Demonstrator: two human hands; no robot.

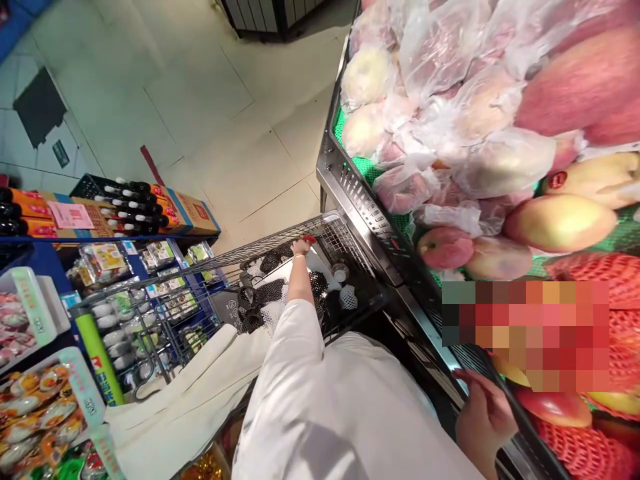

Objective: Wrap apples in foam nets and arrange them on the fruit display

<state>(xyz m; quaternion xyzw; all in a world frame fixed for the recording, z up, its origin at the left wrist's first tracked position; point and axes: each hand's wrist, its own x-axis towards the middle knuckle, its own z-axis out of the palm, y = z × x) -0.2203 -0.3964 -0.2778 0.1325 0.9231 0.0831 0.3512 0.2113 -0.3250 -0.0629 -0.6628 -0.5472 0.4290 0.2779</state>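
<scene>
In the far part of a grey wire-mesh shopping cart [345, 241], my left hand [301, 247] is at a small, bright red object [310, 239], too small in view to identify. My fingers are bent at it, though I cannot tell whether they grip it or only touch it. Around it lie black mesh netting [270, 292] and, nearer and to the right, a white foam-net sleeve [349, 298]. Handling this well, I judge, calls for light fingertips, a slow lowering rather than a drop, and a flat resting spot where the netting cannot snag my fingers. My left arm stretches almost straight forward in its loose white sleeve [303, 333], the bare forearm crossing the cart's contents, so keeping the cuff high seems wise. Near and to the right, my right hand [484, 417] is loosely curled beside the black plastic rim of the fruit display [361, 199], released, with nothing visible in it; whether its fingertips meet the rim, I cannot tell. Smooth yellow-and-red oval fruit [560, 223] sits beyond.
</scene>
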